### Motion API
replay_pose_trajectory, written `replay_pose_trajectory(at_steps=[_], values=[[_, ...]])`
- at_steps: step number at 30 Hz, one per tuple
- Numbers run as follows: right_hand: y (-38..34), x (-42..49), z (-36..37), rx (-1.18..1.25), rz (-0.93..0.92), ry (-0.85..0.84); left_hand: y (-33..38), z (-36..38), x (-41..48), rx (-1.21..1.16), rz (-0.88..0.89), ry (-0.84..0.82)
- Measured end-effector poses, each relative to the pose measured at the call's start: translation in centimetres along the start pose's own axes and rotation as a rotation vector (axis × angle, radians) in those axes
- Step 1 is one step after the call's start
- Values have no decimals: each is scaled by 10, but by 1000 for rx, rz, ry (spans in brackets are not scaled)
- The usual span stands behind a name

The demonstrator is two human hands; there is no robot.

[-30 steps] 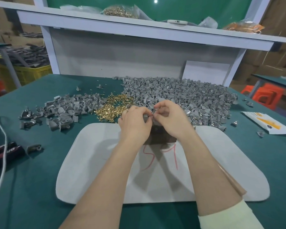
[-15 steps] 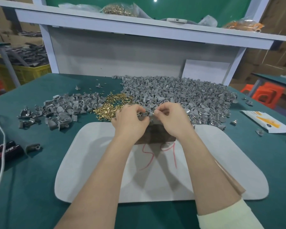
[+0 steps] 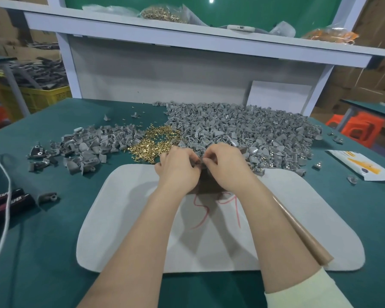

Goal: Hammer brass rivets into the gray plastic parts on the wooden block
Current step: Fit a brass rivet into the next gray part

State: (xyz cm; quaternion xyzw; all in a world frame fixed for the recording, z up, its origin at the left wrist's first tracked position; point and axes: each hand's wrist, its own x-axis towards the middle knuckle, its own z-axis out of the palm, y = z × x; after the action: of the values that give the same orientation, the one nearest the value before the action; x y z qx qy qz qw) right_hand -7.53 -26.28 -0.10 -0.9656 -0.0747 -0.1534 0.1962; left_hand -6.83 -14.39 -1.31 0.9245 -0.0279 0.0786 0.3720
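Brass rivets lie in a loose gold heap on the green table, between a small scatter of gray plastic parts on one side and a far bigger drift of them on the other. They look tiny, hard and slick, the sort that roll off and get lost, so I'd pinch one by the shank, head up. The plastic pieces look light, stiff and curved, likely to skid or tip unless seated flat. Just this side of the heaps stands the wooden block, dark and mostly hidden, on a white mat. Both hands are over it: the left hand and right hand have fingers curled, tips meeting on a small gray piece pinched between them; whether a rivet is in it I cannot tell. A brown tapered handle lies under the right forearm, perhaps the hammer's
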Motion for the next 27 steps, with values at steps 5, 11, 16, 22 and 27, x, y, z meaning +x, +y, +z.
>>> replay_pose_trajectory(at_steps=[5,11,16,22,27], values=[[-1,0,2,-7,1,12,1,-1,1,6,-10,-5],[-2,0,4,-19,-6,5,0,-1,0,13,-15,-11],[-2,-1,7,-4,10,25,-2,-1,0,9,-21,-14],[6,-1,0,193,114,-5,-1,-2,-3,-5,1,-9],[11,1,-5,280,125,-21,-1,-3,-2,5,4,7]])
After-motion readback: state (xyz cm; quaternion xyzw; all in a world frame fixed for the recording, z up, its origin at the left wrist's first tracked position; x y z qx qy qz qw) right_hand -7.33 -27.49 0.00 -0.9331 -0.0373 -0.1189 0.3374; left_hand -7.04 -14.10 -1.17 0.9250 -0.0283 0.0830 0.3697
